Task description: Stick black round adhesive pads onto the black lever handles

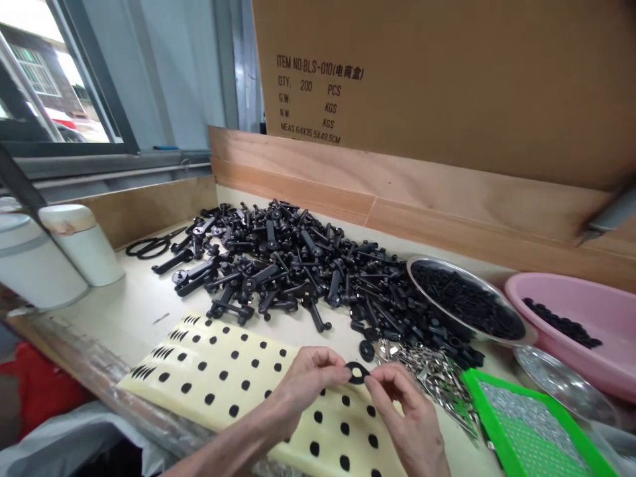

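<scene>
The left hand (308, 391) and right hand (405, 414) meet just above a cream backing sheet (173, 397) printed with rows of matte black dots, and the left fingers (330, 371) and right fingers (382, 381) pinch opposite edges of a flat black ring (356, 373), holding it between them. Beyond the hands, a heap of black plastic levers (278, 265) with knobbed heads and long, ribbed arms sprawls across the pale surface (114, 311), and a thick black washer (366, 351) lies at its edge, just beyond the ring. To the right, a polished steel bowl (477, 281) is filled with small black parts (467, 301), and a pink plastic basin (561, 281) holds a dark cluster of pieces (561, 323). Loose silvery metal clips (427, 377) spill near a bright green tray (527, 424) that carries glinting metal bits. Black-handled scissors (149, 246) lie at the far left, beside two white cylindrical containers (82, 245), and a brown cardboard carton (427, 79) stands behind a wooden board (397, 192).
</scene>
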A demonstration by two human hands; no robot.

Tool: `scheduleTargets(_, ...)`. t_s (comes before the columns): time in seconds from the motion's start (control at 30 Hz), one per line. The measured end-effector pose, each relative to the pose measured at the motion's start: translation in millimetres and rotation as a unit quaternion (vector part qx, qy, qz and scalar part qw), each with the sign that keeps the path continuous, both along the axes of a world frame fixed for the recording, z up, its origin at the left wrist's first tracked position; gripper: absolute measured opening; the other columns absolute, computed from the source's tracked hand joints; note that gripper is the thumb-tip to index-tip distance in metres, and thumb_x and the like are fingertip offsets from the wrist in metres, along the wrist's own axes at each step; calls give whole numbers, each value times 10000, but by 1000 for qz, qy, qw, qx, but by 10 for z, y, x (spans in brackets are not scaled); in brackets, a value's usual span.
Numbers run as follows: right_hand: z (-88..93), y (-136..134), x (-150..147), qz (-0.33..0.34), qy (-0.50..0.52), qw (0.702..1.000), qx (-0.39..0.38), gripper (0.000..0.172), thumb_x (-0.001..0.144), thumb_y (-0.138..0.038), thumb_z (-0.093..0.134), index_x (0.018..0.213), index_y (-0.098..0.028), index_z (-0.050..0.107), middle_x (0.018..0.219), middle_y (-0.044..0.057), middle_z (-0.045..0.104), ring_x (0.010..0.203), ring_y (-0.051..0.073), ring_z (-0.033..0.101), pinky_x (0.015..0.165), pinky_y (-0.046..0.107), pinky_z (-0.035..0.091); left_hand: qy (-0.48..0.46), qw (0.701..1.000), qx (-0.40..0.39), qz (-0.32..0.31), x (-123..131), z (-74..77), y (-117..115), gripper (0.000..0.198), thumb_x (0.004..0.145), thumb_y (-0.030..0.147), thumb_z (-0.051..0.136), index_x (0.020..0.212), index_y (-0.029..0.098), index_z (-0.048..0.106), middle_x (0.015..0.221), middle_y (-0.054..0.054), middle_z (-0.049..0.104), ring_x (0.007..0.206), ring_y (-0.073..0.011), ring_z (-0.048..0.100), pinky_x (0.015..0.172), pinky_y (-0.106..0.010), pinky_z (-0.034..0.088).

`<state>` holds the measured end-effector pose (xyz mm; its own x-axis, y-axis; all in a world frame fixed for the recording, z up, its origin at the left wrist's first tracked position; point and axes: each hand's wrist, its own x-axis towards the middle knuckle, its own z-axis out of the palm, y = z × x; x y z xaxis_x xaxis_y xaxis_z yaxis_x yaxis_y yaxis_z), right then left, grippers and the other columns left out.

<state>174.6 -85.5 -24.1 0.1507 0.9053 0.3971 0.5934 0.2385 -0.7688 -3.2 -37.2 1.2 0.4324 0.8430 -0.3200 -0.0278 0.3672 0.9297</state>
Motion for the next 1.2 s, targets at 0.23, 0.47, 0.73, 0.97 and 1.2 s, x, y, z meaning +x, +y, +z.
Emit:
scheduleTargets(0.23,-56,19,-27,-114,24,982,149,136,842,-290,617,731,-220,585,753,21,561,678,166,524,591,264,434,286,847,444,-63,-18,-56,488,277,906,153,444,1109,189,629,1312,-116,514,1169,-281,455,949,-478,372)
scheduleTargets(0.47,-204,13,182,-250,189,946,85,249,816,-430,646,869,-189,615,739,14,576,669,171,535,586,271,429,406,724,546,-113,54,-7,901,184,849,50,483,801,169,616,1047,-84,647,1109,-256,497,975,-447,348)
scheduleTargets(0.73,-64,16,-235,-121,328,936,-35,316,798,-509,635,758,-200,583,571,-47,439,546,122,402,517,236,351,-69,997,28,19,35,1,298,302,917,465,446,992,182,520,939,-102,659,859,-236,638,691,-353,520)
scheduleTargets(0.97,-81,-2,-487,-76,413,893,-162,324,771,-513,676,743,-203,586,554,-60,384,562,112,320,531,225,285,-117,990,-21,69,8,-177,209,222,851,348,591,963,158,562,885,-95,673,764,-195,635,660,-315,524)
scheduleTargets(1.2,-69,20,-466,-60,389,893,-219,346,773,-519,676,710,-195,571,562,-58,376,560,104,283,510,221,241,-101,993,-6,68,13,-156,232,181,862,340,569,901,164,573,811,-59,659,716,-168,609,674,-309,517)
